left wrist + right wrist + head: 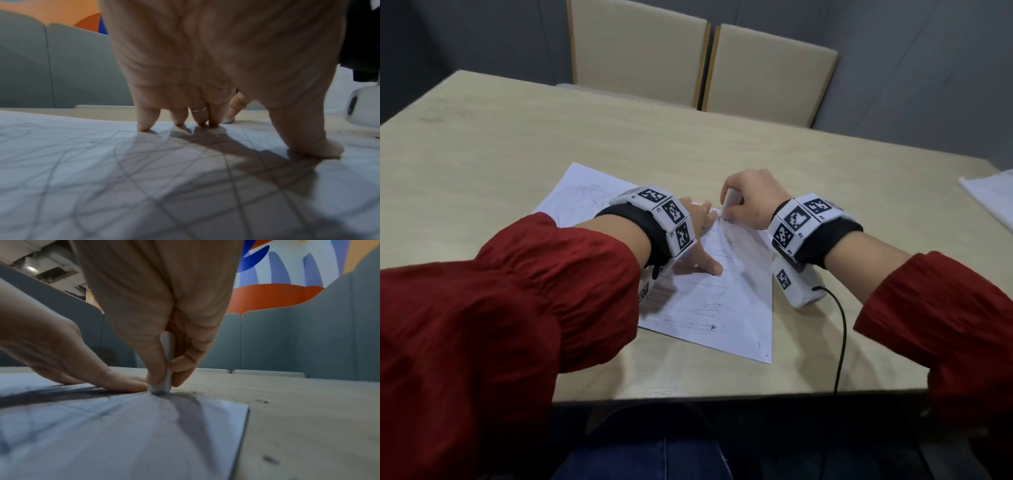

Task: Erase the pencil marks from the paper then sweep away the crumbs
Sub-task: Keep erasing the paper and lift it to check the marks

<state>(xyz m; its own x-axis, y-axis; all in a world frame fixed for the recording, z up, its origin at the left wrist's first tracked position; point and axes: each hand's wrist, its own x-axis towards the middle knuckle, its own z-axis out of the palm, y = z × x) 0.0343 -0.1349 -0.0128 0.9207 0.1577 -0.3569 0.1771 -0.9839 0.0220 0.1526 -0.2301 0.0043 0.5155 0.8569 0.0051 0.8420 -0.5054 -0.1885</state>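
1. One sheet of paper (698, 301) is lying flat on the table (500, 144), near the front edge and turned at an angle. Pencil marks (185, 186) are crossing its surface.
2. One white eraser (167, 363) is standing upright with its lower end pressing on the paper at the sheet's far right edge.
3. The right hand (751, 198) is pinching the eraser between thumb and fingers, with the remaining fingers curled and the wrist raised above the table.
4. The left hand (698, 236) is lying spread on the paper with straight fingers. Four fingertips (145, 125) and the thumb are pressing the sheet down, and the palm is arching above it. The left fingertips are sitting just beside the eraser.
5. A ring (199, 109) is showing on one left finger.
6. Dark crumbs (261, 401) are lying scattered on the table just beyond the paper's right edge; their count cannot be determined.
7. Both forearms are wearing red sleeves (517, 308) and one marker-covered wristband (664, 219) each.
8. A second white sheet (993, 202) is lying at the table's right edge, well apart.
9. Two beige chairs (640, 51) are standing side by side behind the table.
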